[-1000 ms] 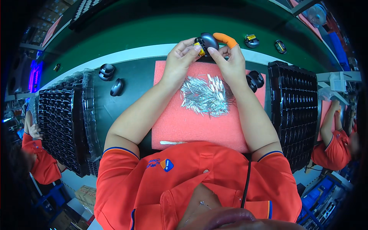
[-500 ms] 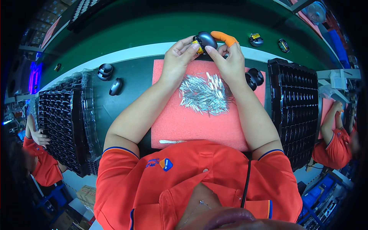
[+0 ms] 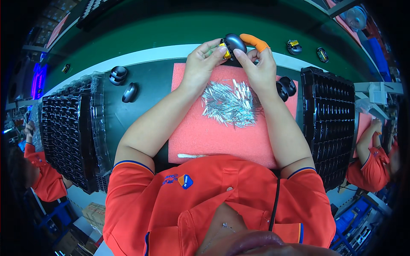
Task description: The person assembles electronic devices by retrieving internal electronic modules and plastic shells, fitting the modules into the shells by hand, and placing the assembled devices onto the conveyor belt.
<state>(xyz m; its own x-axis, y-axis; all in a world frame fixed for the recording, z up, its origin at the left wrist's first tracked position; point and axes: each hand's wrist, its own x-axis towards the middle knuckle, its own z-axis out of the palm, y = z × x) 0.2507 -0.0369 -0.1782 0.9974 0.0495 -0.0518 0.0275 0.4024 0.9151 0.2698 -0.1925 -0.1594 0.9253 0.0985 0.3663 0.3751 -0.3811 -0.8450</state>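
At the upper centre of the frame, the grip of the left hand (image 3: 200,66) is closed, thumb against fingers, on the yellow part (image 3: 226,53) of a dark rounded casing (image 3: 235,42). The grip of the right hand (image 3: 261,70) is closed on the casing's other side, its thumb against the near edge; an orange cover (image 3: 255,42) sheathes one finger, which curves beside the shell. The casing is held up near the white edge (image 3: 158,52) of a green surface (image 3: 171,30).

Below the hands, at the middle of the frame, a heap of thin silvery strips (image 3: 230,104) lies on a pink foam sheet (image 3: 205,138), with a slim white stick (image 3: 191,156) near the sheet's lower edge. Dark shells (image 3: 118,75) sit left of centre on the dark tabletop (image 3: 121,115), and more dark shells (image 3: 285,88) sit just beside the right forearm. At the upper right, an open casing with a yellow part (image 3: 294,47) rests on the green surface, near another small unit (image 3: 322,54). Black moulded trays (image 3: 66,136) stand at the left, more black trays (image 3: 328,123) at the right; a co-worker in red (image 3: 370,168) shows at the far right
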